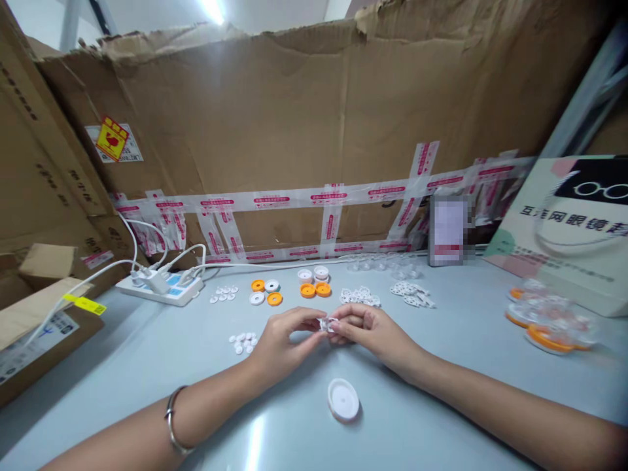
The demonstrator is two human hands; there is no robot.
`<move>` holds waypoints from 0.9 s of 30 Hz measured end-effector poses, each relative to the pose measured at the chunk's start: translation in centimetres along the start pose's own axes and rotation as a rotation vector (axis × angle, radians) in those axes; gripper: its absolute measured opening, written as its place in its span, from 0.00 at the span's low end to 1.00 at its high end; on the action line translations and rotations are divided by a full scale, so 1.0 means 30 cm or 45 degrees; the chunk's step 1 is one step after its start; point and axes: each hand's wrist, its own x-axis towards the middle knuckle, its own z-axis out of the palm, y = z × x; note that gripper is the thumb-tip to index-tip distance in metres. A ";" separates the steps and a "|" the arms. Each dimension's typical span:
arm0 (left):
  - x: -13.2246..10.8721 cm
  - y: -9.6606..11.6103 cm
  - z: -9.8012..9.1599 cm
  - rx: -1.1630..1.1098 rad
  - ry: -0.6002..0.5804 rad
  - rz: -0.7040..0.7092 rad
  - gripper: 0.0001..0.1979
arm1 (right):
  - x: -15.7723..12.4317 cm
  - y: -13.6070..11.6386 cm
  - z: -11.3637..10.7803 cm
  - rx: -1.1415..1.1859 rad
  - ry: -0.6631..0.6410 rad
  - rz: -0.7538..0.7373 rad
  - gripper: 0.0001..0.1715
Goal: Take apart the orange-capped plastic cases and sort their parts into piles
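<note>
Nearest, at the lower centre of the frame, a round white disc-like piece (343, 400) lies by itself on the grey-blue table (417, 425), touched by neither hand. Just above it, at the middle of the frame, the left hand (284, 340) and right hand (377, 333) meet, fingertips of both pinched on a small whitish part (325, 324). Fingers cover much of it, so whether its pieces are fully joined I cannot tell; I judge this unit to be mid-assembly, with the disc-like piece not yet combined with it.

To the left of the left hand sit loose white buttons (239, 350). At the right edge, clear pieces with orange-and-white bases (547, 337) are heaped together; these look like the finished share, though blur hides their detail.

Farther up, plenty seems left to use: openwork white parts (360, 297) and flatter white parts (412, 294) right of centre, orange and white rings (274, 299) and stacked rings (307, 290) left of centre, and small white pegs (230, 296) beyond the buttons. Behind these, clear parts (387, 263) lie in a row before the taped cardboard (294, 118) that fills the upper frame.
</note>
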 end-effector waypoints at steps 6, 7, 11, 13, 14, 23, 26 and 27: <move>0.007 0.004 0.004 -0.189 0.012 -0.176 0.09 | 0.006 0.005 -0.005 -0.045 -0.008 -0.109 0.19; 0.007 0.006 0.002 -0.184 0.009 -0.171 0.09 | 0.006 0.004 -0.005 -0.051 0.001 -0.113 0.19; 0.008 0.016 -0.002 -0.104 -0.016 -0.087 0.09 | 0.003 0.002 -0.001 -0.049 0.039 -0.041 0.19; 0.007 0.018 -0.001 -0.066 -0.012 -0.057 0.08 | 0.002 0.003 0.001 -0.067 0.031 0.015 0.18; 0.007 0.018 0.001 -0.058 -0.006 -0.052 0.08 | 0.001 0.003 0.002 -0.087 0.028 0.017 0.18; -0.001 0.026 0.004 0.121 0.055 0.142 0.06 | 0.000 -0.002 0.006 -0.196 0.007 0.017 0.13; -0.005 0.028 0.000 0.254 0.084 0.313 0.07 | 0.002 -0.005 0.007 -0.239 0.040 0.002 0.12; -0.005 0.027 -0.002 0.289 0.101 0.364 0.07 | 0.003 -0.011 0.003 -0.249 0.067 0.010 0.12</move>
